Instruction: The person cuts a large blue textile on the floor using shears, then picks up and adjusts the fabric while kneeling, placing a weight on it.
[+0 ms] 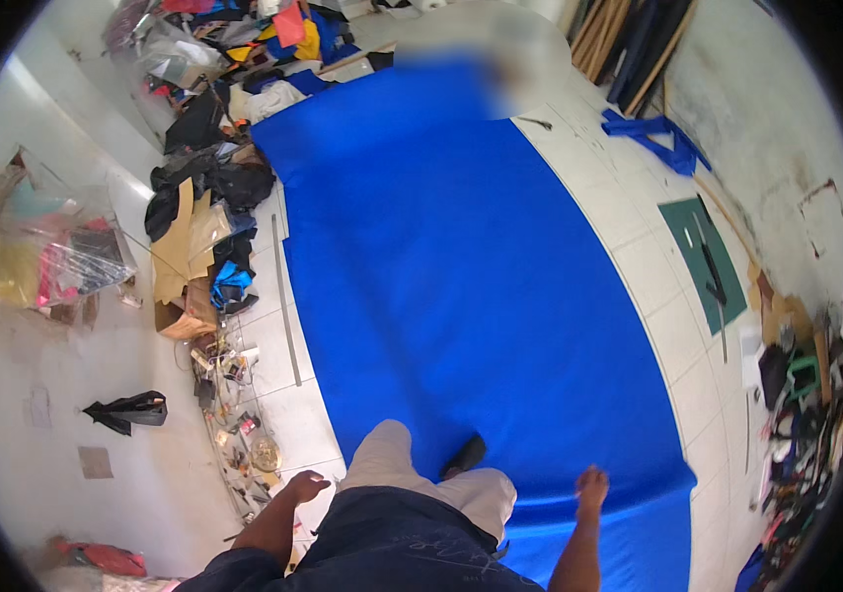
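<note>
A broad sheet of bright blue fabric (461, 266) covers the middle of the tiled floor, and my dark shoe (464, 455) is on it. My left hand (308, 485) hangs left of my knee, fingers apart and loosely bent, holding nothing. Over the fabric's near right part is my right hand (592, 485), its fingers curled closed. A raised fold runs across the cloth beside that hand. Whether the fingers grip the cloth or anything else is hidden.
Left of the fabric lie a long metal ruler (285, 301), cardboard (182, 247) and heaped scraps. On the right are a green cutting mat (704, 261) with tools, blue offcuts (668, 148) and clutter (802, 434). Scissors (537, 123) lie near the far edge. Rolls (629, 49) lean behind.
</note>
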Tool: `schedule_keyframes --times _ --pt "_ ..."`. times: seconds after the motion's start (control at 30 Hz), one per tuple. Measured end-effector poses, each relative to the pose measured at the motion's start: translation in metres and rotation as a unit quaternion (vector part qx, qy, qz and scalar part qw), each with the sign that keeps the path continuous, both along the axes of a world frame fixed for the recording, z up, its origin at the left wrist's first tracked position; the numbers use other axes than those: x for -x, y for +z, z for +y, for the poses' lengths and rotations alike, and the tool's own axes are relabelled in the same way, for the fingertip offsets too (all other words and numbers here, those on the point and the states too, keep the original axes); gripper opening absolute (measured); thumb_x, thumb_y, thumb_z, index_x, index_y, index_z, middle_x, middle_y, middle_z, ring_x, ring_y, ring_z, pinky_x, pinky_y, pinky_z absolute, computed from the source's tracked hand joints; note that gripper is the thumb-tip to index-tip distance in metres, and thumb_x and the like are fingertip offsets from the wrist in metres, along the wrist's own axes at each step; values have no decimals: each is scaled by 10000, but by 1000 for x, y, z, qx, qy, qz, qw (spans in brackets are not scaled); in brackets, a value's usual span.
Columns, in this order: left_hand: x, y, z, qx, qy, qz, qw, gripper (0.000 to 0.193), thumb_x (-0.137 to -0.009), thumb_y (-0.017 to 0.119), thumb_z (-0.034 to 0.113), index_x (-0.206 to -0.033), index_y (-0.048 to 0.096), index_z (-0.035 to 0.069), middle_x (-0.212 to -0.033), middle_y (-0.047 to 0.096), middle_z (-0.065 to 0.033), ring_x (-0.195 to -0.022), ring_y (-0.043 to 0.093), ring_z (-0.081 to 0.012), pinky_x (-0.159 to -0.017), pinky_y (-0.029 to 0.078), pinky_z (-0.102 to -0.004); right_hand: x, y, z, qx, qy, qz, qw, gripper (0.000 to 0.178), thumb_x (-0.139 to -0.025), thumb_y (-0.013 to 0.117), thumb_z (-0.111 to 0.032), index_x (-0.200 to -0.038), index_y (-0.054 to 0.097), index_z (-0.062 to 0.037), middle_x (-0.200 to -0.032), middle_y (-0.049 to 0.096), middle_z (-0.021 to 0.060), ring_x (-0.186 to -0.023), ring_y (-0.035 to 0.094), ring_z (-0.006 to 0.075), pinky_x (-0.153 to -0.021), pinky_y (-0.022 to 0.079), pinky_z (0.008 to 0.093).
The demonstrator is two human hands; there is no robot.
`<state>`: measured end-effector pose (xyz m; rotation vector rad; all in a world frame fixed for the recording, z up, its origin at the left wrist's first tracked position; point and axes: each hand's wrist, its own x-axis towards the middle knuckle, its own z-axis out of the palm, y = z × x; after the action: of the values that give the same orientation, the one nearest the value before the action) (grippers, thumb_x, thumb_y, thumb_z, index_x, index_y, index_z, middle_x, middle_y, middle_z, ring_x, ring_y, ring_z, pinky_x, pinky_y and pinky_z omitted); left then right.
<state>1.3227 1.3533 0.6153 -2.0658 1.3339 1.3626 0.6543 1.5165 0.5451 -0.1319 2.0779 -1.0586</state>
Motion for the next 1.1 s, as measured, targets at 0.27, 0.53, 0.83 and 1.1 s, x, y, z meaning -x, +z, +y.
schedule_keyframes --times 0.27,0.53,0.83,1.1 --pt "80 -37 -83 124 202 47 970 347 -824 658 328 -956 691 9 -928 695 -156 -900 658 -263 -817 504 -374 169 73 -245 14 242 357 902 244 -909 543 -254 -883 613 -22 -739 598 71 -606 556 140 -508 446 324" --pt "126 -86 -189 90 265 65 958 417 -791 676 376 -998 671 14 -994 681 -163 -965 642 -306 -851 495 -375 55 1 -371 -159 431 10 888 213 -890 568 -259 -976 633 -75 -826 645 62 -657 606 175 -534 474 305" --pt "25 -66 -447 254 372 62 891 257 -812 669 273 -903 642 35 -809 614 -69 -760 575 -179 -686 469 -323 -158 109 -687 -8 599 218 771 285 -877 600 -313 -939 628 -37 -838 655 156 -783 640 300 -693 492 395" --pt "-31 -119 -654 256 487 106 828 424 -793 695 302 -1087 616 7 -986 654 -149 -925 620 -234 -814 487 -345 -355 79 -930 35 716 -4 697 274 -892 608 -230 -1086 605 -36 -945 664 88 -845 634 185 -744 490 307"
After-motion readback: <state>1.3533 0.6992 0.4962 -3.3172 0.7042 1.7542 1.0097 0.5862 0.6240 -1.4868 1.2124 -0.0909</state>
